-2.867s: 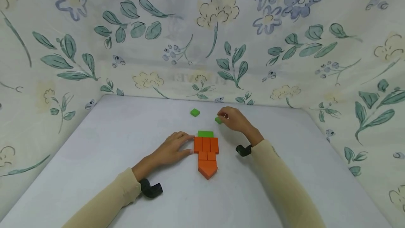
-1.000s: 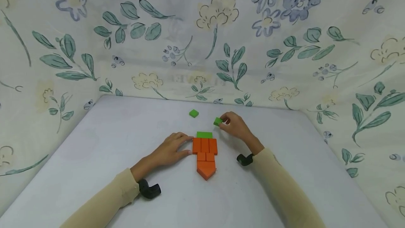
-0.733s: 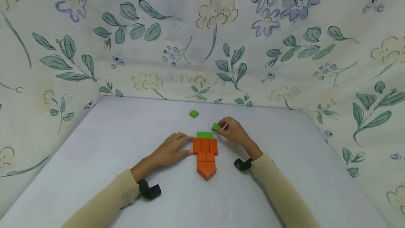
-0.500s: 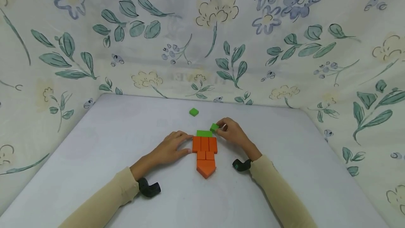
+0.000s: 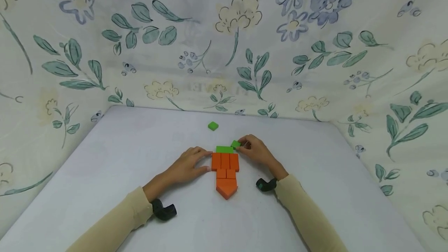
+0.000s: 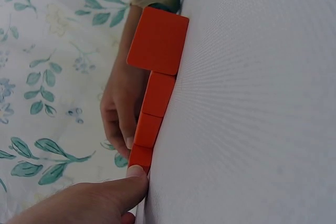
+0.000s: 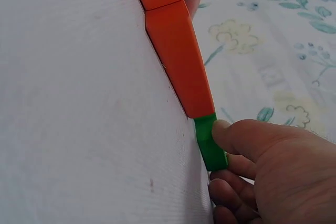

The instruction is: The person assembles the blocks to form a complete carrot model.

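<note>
In the head view, orange blocks [image 5: 225, 161] lie flat together, with a pointed orange block [image 5: 226, 186] at the near end. A green rectangular block [image 5: 223, 149] sits against their far edge. My left hand [image 5: 187, 166] rests with its index fingertip and thumb tip at the left side of the upper orange blocks; in the left wrist view the thumb [image 6: 118, 195] touches an orange block. Between thumb and fingers my right hand [image 5: 255, 150] pinches a small green block [image 5: 236, 144] at the right end of the green rectangle. The right wrist view shows the pinched green block [image 7: 211, 145] close to an orange one.
Another small green block [image 5: 213, 126] lies farther back on the white table [image 5: 157, 131]. Floral cloth [image 5: 196, 81] hangs behind and on both sides. A black wrist device [image 5: 163, 210] is on the left wrist, another device [image 5: 266, 184] on the right.
The right hand has carried the small green block nearer and leftward, from the right down to the green rectangle's right end. The left hand has stayed at the orange blocks.
</note>
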Demonstrator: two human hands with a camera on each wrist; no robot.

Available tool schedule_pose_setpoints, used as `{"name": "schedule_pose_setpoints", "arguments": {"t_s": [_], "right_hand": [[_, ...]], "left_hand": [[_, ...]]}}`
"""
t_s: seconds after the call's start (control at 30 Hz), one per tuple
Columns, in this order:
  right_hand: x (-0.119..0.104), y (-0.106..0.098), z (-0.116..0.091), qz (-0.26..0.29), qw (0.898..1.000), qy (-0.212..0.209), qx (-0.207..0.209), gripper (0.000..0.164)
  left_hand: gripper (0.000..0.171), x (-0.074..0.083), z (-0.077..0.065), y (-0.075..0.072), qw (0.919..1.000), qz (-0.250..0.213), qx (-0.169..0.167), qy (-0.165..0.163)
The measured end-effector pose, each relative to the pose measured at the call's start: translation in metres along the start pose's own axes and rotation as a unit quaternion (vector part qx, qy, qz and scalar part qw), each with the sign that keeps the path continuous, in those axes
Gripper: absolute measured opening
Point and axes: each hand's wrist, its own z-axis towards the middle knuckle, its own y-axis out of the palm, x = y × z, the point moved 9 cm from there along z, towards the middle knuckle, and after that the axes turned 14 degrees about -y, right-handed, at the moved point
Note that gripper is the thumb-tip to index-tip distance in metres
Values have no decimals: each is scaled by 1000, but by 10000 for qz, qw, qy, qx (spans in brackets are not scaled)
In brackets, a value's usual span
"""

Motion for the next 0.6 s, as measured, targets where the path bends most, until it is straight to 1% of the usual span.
{"name": "schedule_pose_setpoints", "arguments": {"t_s": [0.13, 0.3, 0.4, 0.47, 0.6], "right_hand": [[0, 0, -1, 16, 9999, -106, 107, 30], [0, 0, -2, 8, 9995, -243, 184, 28], [-2, 0, -2, 43, 9995, -275, 163, 28], [-2, 1, -3, 78, 9996, -249, 145, 28], [1, 1, -1, 68, 9995, -241, 168, 28]], "left_hand": [[53, -1, 0, 1, 10000, -18, -38, 5], [53, -1, -1, 1, 10000, 5, -3, -15], [52, -1, -2, 1, 10000, -14, 26, 4], [53, -1, -3, 3, 10000, -11, -39, -9], [54, -5, 0, 3, 9999, 91, -19, -106]]}}
